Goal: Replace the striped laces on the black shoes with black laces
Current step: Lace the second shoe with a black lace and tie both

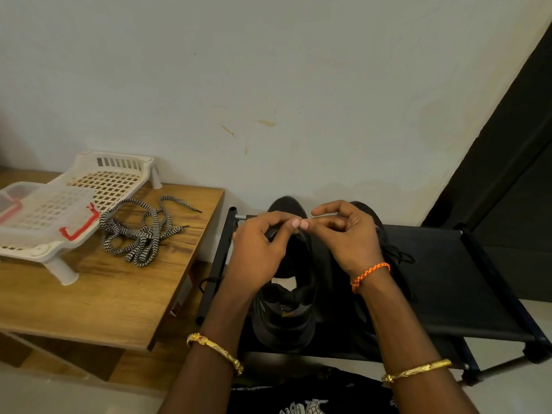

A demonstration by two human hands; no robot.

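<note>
Two black shoes stand side by side on a black fabric rack [448, 282], toes toward the wall. Over the left shoe [286, 318] my left hand [263, 252] and my right hand [349, 234] meet fingertip to fingertip, each pinching a thin black lace [300, 234] near the shoe's front eyelets. The lace is mostly hidden by my fingers. The right shoe [388, 249], partly behind my right wrist, has black laces tied on it. A pile of black-and-white striped laces [140, 234] lies loose on the wooden table to the left.
A wooden table [98, 303] stands left of the rack, carrying a white slotted plastic stand [116, 177] and a clear box with red clips [44, 216]. A pale wall rises right behind the shoes. A dark panel [507, 162] leans at the right.
</note>
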